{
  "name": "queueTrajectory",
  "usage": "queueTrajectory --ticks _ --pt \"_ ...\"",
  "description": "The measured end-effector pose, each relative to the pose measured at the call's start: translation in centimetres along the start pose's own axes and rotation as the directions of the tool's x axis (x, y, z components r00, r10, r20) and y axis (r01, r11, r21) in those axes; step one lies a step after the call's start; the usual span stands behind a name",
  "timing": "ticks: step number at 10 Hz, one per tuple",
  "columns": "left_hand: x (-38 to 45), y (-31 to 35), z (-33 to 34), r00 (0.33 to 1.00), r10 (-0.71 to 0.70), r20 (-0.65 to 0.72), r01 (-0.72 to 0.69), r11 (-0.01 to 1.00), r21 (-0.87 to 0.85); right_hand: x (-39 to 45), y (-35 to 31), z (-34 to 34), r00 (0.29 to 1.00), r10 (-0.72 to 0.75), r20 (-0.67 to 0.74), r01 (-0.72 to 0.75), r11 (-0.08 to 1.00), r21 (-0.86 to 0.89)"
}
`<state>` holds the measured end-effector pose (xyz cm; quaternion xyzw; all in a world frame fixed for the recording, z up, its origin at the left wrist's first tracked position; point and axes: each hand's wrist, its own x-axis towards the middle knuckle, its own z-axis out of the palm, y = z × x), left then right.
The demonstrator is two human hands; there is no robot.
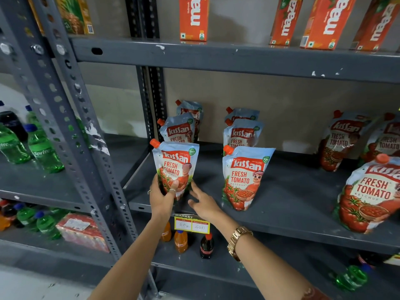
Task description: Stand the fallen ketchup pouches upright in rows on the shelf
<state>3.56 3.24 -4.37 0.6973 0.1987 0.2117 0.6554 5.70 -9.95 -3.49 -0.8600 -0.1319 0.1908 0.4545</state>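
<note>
Blue and red Kissan ketchup pouches with orange caps stand on the grey middle shelf (281, 204). My left hand (161, 197) grips the base of the front pouch (176, 164) in the left row, which stands upright at the shelf's front edge. Two more pouches (179, 129) stand behind it. My right hand (202, 203) hovers just right of that pouch, fingers spread and holding nothing. A second row is headed by another upright pouch (243, 177). Further right, pouches (339, 139) lean against the back wall, and a large pouch (370, 193) sits tilted at the front.
A perforated grey upright (71, 118) frames the shelf on the left, with green Sprite bottles (42, 148) beyond it. Orange Maaza cartons (193, 18) stand on the shelf above. A yellow price tag (192, 225) hangs from the shelf edge, and small drink bottles (180, 241) stand below.
</note>
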Motion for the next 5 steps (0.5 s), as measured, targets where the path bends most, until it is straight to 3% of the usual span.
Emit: queueTrajectory --ticks 2,3,5 --pt "-1.3 0.7 0.3 0.976 -0.001 -0.220 0.001 1.000 -0.002 -2.5 0.8 -1.1 0.980 -0.097 -0.172 0.101 0.995 0.016" --pt "-2.5 1.3 0.4 0.950 0.176 -0.259 -0.137 0.977 0.161 -5.1 1.3 -2.8 0.898 -0.231 -0.375 0.234 0.972 -0.039" --pt "-5.9 4.5 3.0 0.895 0.404 -0.189 -0.316 0.873 0.371 -10.2 2.9 -7.6 0.796 -0.390 -0.463 0.309 0.919 -0.243"
